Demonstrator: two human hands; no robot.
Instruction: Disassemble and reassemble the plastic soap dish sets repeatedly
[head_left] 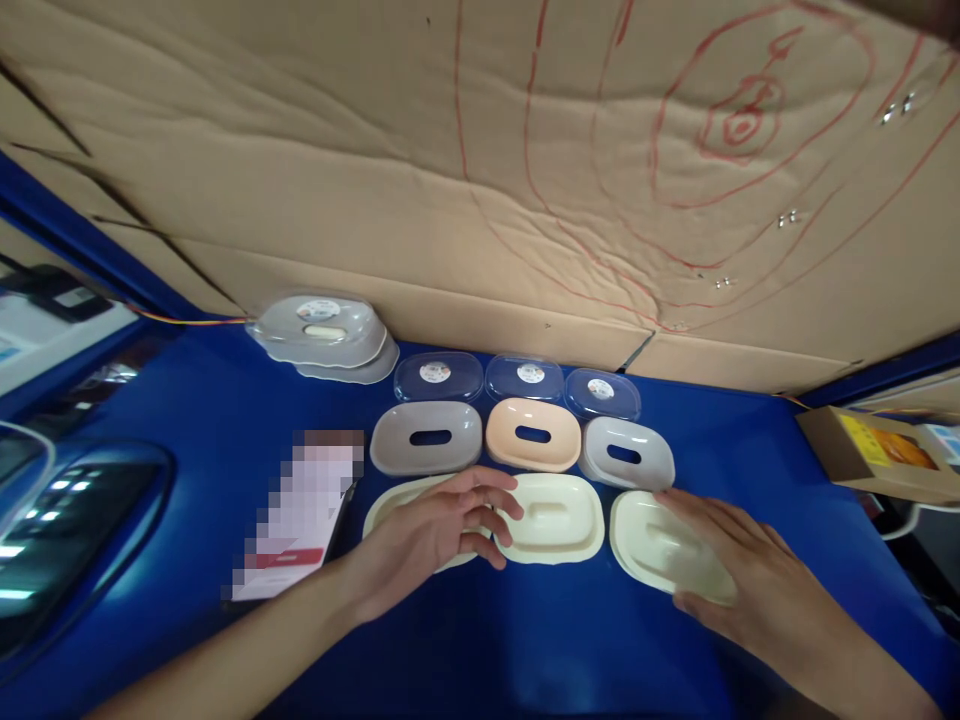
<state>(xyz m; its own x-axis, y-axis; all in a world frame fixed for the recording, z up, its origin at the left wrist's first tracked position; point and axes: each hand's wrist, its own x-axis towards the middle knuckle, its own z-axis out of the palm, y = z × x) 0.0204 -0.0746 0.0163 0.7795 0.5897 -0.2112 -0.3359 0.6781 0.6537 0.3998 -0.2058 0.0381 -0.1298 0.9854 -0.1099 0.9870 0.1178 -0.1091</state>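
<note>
Three cream oval soap dish trays with raised middles lie in a row on the blue table. My left hand (442, 520) is over the left cream tray (394, 500), hiding much of it, its fingers loosely bent, apart and holding nothing. Its fingertips reach over the left rim of the middle cream tray (555, 515). At the right cream tray (652, 545), my right hand (750, 570) spans the right side, fingers at the far rim and thumb at the near rim. Behind stand slotted oval dishes: grey-brown (390, 440), peach (499, 435) and light grey (652, 455).
Three clear lids (465, 378) with round stickers lie behind the dishes. A stack of dishes under a clear lid (352, 335) stands at back left, against the cardboard wall (337, 200). A pixelated phone (300, 520) lies left; a cardboard box (832, 455) is at right.
</note>
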